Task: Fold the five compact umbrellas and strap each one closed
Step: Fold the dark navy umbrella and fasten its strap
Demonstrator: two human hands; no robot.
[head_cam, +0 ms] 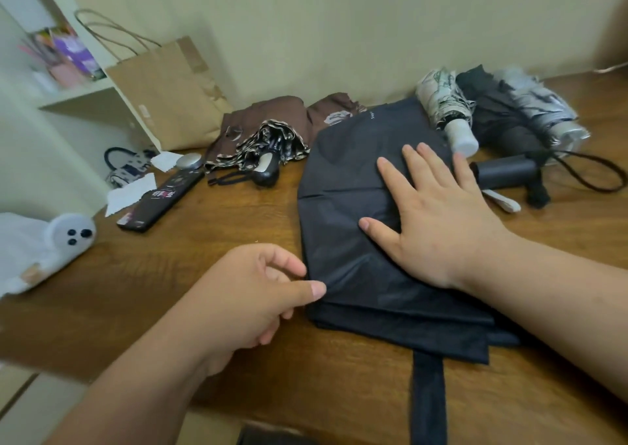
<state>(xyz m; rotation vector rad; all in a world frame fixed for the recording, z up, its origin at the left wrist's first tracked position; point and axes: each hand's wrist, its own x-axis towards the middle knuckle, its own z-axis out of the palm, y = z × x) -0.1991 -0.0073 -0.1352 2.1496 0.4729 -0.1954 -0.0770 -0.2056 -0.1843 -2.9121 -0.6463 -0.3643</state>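
Here, smooth flat black canopy (339, 179)

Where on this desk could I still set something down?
Bare wood lies between the phone and the black umbrella, and beyond the right hand toward the right edge. Along the wall it is crowded with umbrellas.

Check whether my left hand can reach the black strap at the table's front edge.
Probably yes. The strap lies uncovered near the left hand, bare table between them; it would first have to release the black umbrella edge it pinches.
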